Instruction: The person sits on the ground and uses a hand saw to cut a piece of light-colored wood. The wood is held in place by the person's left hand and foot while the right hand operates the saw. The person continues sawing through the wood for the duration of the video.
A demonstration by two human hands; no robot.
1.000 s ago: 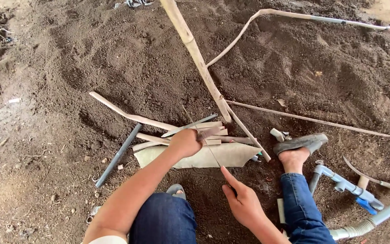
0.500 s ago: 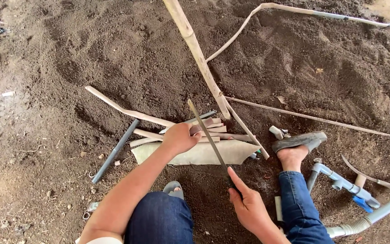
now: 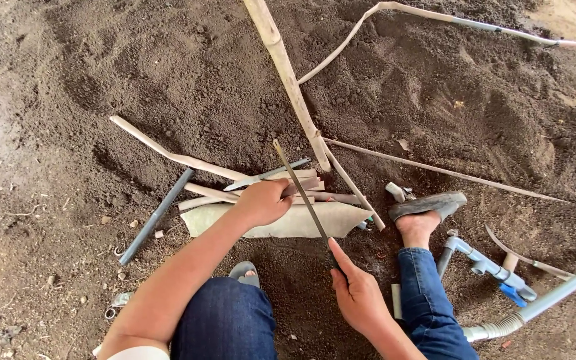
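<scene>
My left hand point(image 3: 263, 202) presses down on a bundle of thin wooden strips point(image 3: 315, 195) and a long metal blade point(image 3: 268, 175) that lie over a flat pale board point(image 3: 291, 222) on the soil. My right hand point(image 3: 357, 291) grips the handle end of a long thin dark file point(image 3: 299, 190), my forefinger stretched along it. The file slants up and to the left, across the strips, right beside my left hand. My knees in blue jeans frame the spot.
A thick bamboo pole point(image 3: 289, 79) runs from the top to the strips. Thin curved sticks point(image 3: 428, 167) lie on the dark soil. A grey pipe point(image 3: 156, 215) lies left, blue-grey pipe fittings point(image 3: 488, 267) and a hose right. My sandalled foot point(image 3: 428, 203) rests near the board.
My right hand has taken up the file and brought it forward over the strips. My left hand stayed on the bundle.
</scene>
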